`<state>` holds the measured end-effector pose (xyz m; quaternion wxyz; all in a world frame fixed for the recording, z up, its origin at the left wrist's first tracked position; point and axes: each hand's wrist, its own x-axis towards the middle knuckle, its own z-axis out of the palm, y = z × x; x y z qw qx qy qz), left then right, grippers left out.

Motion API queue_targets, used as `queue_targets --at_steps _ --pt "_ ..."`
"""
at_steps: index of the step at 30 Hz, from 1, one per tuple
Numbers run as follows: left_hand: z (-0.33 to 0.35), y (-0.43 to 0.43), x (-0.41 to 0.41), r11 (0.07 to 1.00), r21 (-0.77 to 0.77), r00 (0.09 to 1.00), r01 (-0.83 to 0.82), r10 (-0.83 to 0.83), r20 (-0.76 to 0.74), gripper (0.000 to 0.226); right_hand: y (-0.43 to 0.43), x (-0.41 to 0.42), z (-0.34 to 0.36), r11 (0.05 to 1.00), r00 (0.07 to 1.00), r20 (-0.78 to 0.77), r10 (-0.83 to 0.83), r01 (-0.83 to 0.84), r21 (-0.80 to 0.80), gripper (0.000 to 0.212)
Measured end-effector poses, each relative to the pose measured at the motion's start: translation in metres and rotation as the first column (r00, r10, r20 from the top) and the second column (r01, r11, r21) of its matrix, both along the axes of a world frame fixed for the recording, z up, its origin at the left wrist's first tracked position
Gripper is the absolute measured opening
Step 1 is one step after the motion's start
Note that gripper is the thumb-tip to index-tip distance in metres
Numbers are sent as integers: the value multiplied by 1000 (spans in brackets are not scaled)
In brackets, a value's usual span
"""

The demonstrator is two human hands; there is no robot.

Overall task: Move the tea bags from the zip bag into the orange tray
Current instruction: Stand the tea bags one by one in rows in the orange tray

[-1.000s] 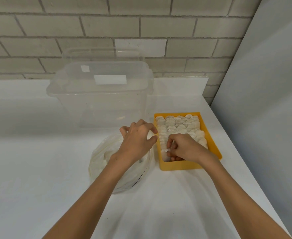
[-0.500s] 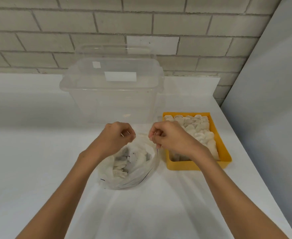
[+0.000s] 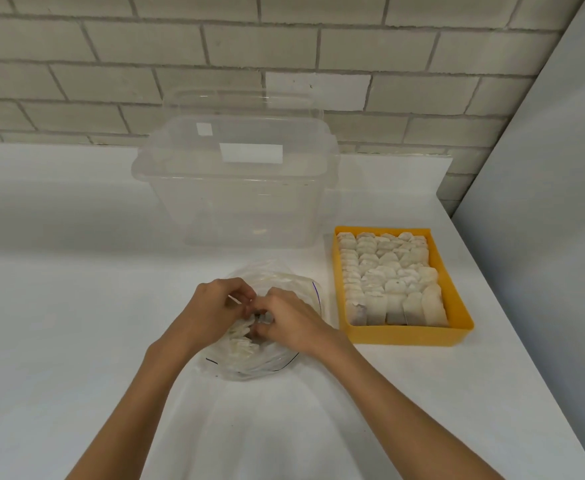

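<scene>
The zip bag [image 3: 277,362] lies on the white table [image 3: 76,341], just left of the orange tray [image 3: 402,336], and both hands are brought together over its open mouth. The left hand [image 3: 215,310] is curled, and a fold of the clear film appears to be pinched between its fingertips. The right hand [image 3: 293,322] is bent down into the opening with its fingers drawn together, but whether a tea bag is pinched cannot be told, since the fingertips are hidden. A loose heap of tea bags [image 3: 241,344] is seen through the film, while the tray is packed with rows of them almost to its front wall. The tea bags are judged to be very light, soft and papery, easily crushed or torn, and likely to cling together in the heap. A gentle pinch at an upper edge or corner is advised, one or a few at a time, rather than a squeeze across the filled middle. The film is judged thin, slack and slippery, so its rim is best held open by the other hand. A clear plastic box [image 3: 235,202] stands behind the bag.
</scene>
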<state>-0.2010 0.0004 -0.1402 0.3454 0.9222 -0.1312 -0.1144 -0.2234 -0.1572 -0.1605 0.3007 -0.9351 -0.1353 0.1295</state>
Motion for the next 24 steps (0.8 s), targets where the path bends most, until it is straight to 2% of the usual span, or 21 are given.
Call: queue_targets --at_steps 8,11,14,17,21,24 --pt "-8 1 -5 996 -77 997 -46 50 55 17 1 -4 -3 997 994 99 -53 47 61 18" --pt "-5 2 -6 984 -158 995 -85 92 37 17 -6 -2 -2 970 980 110 -168 144 198 14" --pt "-1 1 -7 962 -244 992 -119 127 18 17 -17 -1 3 900 955 40 -293 262 347 12" --pt "4 -3 -9 925 -348 988 -152 145 -47 16 -30 -1 6 791 918 -94 -385 381 479 21" --pt "11 -14 -13 864 -474 983 -172 121 -136 15 -41 -5 16 684 909 -247 -335 415 600 22" --pt "16 -21 -15 848 -499 981 -177 111 -160 13 -44 -6 22 619 902 -309 -302 432 656 24"
